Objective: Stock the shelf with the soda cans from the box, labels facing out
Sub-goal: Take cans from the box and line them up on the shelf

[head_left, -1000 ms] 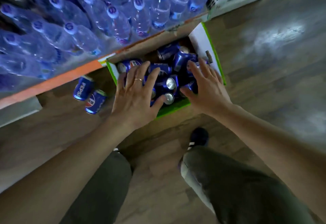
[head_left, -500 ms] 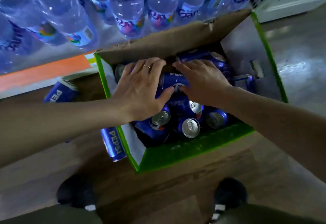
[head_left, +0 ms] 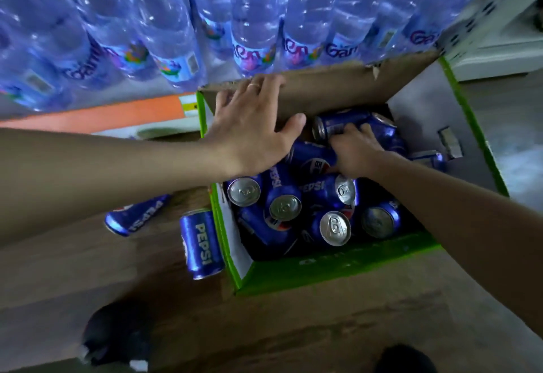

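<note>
A green cardboard box [head_left: 323,272] stands on the floor, holding several blue Pepsi cans [head_left: 335,227] heaped at odd angles. My left hand [head_left: 252,125] lies flat against the box's brown back flap [head_left: 338,87], fingers straight, thumb at the flap's lower edge. My right hand [head_left: 355,149] reaches deep into the box and curls its fingers round a can lying on its side [head_left: 338,124] at the back. Two more Pepsi cans lie on the floor left of the box, one [head_left: 201,245] against its wall, the other [head_left: 135,217] further left.
Rows of clear water bottles [head_left: 182,34] fill the shelf just above and behind the box, with an orange shelf edge [head_left: 102,117] below them. A white perforated shelf upright [head_left: 482,23] stands at the top right. My shoes [head_left: 114,334] are near the bottom edge on the wooden floor.
My left hand has left the cans and moved up onto the back flap. My right hand has reached further back and closed round a can. The camera has moved closer.
</note>
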